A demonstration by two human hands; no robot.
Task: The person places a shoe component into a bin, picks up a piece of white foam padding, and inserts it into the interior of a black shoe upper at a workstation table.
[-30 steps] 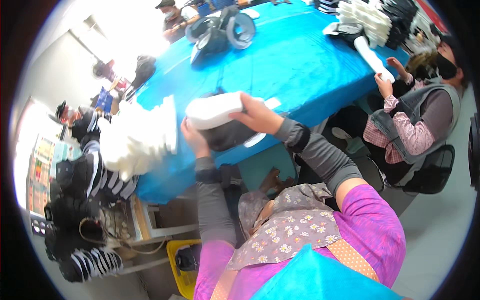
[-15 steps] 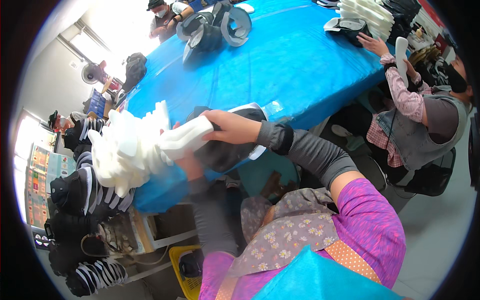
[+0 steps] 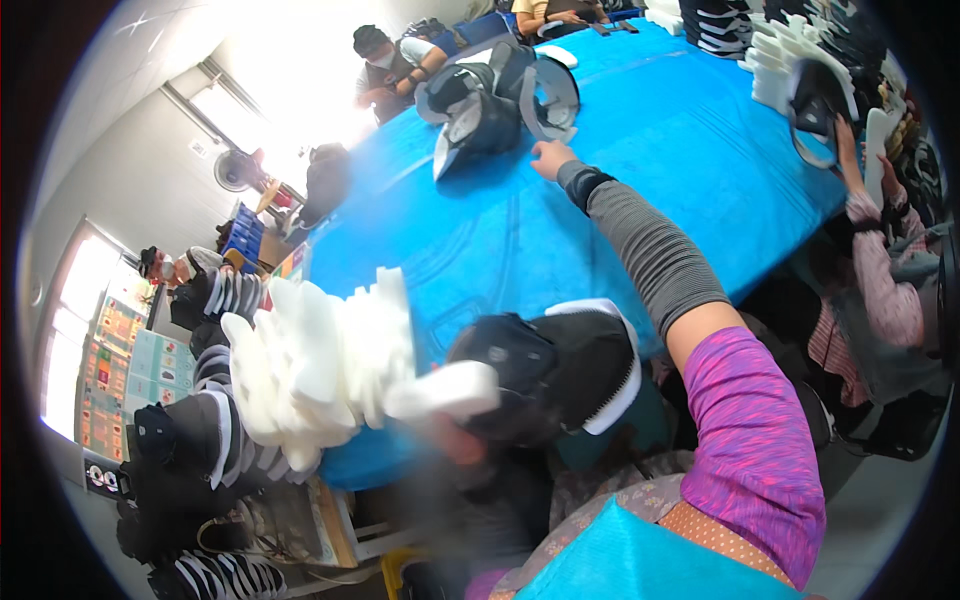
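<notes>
L hand (image 3: 458, 440): 1, lower centre of frame, blurred; fingers gripping 1 white foam piece (image 3: 442, 391).
White foam piece: just left of 1 big black padded piece (image 3: 545, 365) w/ white edge; they overlap in view, can't tell if touching.
R hand (image 3: 552, 160): 1, upper centre, fingers partly bent, tips close to 1 curved grey piece (image 3: 556, 100); can't tell if it pinches or only touches.
Black group (image 3: 490, 120): at least 2 dark padded pcs, upper centre, left of the curved one, overlapping.
White pile (image 3: 310, 360): many foam pcs standing packed, left of centre; overlap, so exact no. not countable.
Second white pile (image 3: 785, 65): several pcs, upper right.
Table: 1, w/ blue cover (image 3: 660, 180).
Co-workers: at least 3; 1 person (image 3: 385, 85) upper left of centre, 1 at top edge, 1 at right edge w/ 1 black piece (image 3: 815, 105) by the hand.
Fan (image 3: 235, 171): 1, upper left.
</notes>
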